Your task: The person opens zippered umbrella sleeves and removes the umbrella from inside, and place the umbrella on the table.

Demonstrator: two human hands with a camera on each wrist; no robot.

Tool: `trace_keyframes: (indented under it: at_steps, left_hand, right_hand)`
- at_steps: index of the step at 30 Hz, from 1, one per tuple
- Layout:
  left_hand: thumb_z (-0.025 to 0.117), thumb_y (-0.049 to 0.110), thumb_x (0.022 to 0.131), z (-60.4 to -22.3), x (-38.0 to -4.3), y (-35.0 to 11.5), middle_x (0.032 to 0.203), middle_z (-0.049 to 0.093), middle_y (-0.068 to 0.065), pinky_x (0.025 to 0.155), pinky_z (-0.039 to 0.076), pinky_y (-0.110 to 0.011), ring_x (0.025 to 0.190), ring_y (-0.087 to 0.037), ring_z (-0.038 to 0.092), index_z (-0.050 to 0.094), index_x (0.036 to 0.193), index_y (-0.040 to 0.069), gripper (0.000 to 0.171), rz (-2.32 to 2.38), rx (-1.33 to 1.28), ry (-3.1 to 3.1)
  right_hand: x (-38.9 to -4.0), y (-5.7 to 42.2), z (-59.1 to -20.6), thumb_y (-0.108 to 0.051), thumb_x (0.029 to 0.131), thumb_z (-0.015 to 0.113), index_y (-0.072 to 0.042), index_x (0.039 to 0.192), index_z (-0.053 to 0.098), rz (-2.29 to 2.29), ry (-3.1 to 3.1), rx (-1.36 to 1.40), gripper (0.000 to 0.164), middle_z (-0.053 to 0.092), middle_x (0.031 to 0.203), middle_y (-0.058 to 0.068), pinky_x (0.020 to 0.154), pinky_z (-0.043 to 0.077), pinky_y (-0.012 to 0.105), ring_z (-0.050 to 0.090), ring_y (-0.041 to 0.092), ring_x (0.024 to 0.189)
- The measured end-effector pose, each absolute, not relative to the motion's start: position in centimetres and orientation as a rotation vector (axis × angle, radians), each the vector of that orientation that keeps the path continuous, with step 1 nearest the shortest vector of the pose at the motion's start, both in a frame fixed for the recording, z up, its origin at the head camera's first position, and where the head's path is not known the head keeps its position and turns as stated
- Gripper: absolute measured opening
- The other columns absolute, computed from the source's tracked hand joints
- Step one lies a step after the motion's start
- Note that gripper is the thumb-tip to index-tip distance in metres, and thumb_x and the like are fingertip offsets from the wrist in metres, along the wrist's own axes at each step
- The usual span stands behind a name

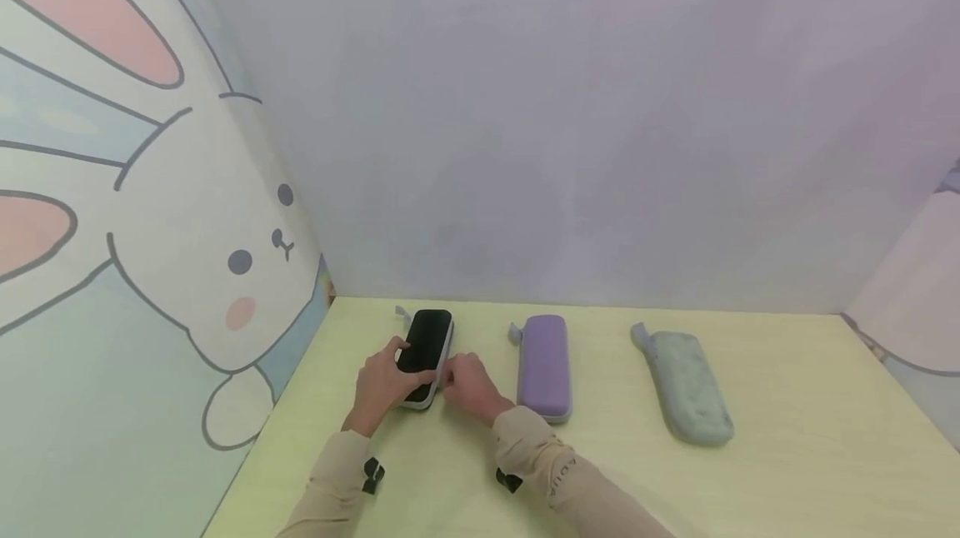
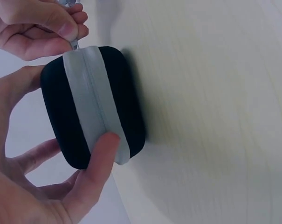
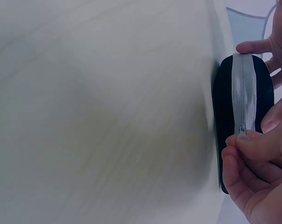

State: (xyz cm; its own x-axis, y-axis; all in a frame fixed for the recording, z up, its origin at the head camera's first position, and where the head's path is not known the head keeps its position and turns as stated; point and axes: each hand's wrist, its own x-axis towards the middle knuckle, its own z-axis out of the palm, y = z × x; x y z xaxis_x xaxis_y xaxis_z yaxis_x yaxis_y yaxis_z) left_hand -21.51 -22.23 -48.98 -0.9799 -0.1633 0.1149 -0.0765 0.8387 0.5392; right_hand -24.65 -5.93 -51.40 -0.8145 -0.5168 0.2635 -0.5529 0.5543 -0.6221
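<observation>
A black zip case (image 1: 427, 342) with a grey zipper band lies on the left part of the table, a small grey loop (image 1: 403, 314) at its far end. My left hand (image 1: 381, 384) grips it from the left, thumb across the top and one finger on the grey band (image 2: 87, 88) at the near end. Along the case's right side, my right hand (image 1: 470, 386) pinches the zipper pull (image 3: 242, 130) between thumb and curled fingers. In the right wrist view the zipper teeth (image 3: 244, 88) run in a joined line beyond the slider.
To the right of my hands a purple zip case (image 1: 545, 363) lies on the pale yellow table (image 1: 600, 471). Farther right is a grey-green case (image 1: 688, 388) with a strap. A pale wall (image 1: 570, 122) stands behind, and a wall with a rabbit drawing (image 1: 187, 255) on the left.
</observation>
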Motion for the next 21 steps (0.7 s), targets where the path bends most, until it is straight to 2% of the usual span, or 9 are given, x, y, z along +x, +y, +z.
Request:
trace_keyframes:
  at_steps: [4, 11, 21]
  left_hand:
    - [0.079, 0.048, 0.067, -48.9, -21.5, -22.2, 0.096, 0.065, -0.019, 0.059, 0.045, -0.038, 0.074, -0.027, 0.058, 0.055, 0.114, 0.009, 0.066, -0.824, 0.183, -2.866]
    - [0.079, 0.047, 0.068, -49.0, -21.7, -22.1, 0.093, 0.063, -0.02, 0.061, 0.046, -0.042, 0.073, -0.029, 0.058, 0.052, 0.114, 0.007, 0.066, -0.806, 0.176, -2.859]
    - [0.077, 0.048, 0.071, -48.8, -21.8, -21.4, 0.083, 0.061, -0.018, 0.06, 0.047, -0.042, 0.07, -0.029, 0.058, 0.049, 0.115, 0.003, 0.069, -0.787, 0.177, -2.867]
  right_hand:
    - [-24.2, -5.9, -51.4, 0.012, 0.067, 0.057, -0.01, 0.057, 0.06, 1.136, -2.712, 0.958, 0.024, 0.048, 0.055, -0.01, 0.05, 0.034, 0.016, 0.039, 0.002, 0.052]
    - [-23.6, -5.7, -51.5, 0.013, 0.068, 0.056, -0.011, 0.052, 0.054, 1.181, -2.674, 0.993, 0.029, 0.041, 0.051, -0.012, 0.048, 0.03, 0.015, 0.035, 0.001, 0.05]
    - [-23.0, -5.1, -51.6, 0.013, 0.066, 0.055, -0.007, 0.059, 0.063, 1.215, -2.671, 0.967, 0.023, 0.049, 0.054, -0.01, 0.049, 0.035, 0.015, 0.039, 0.001, 0.053]
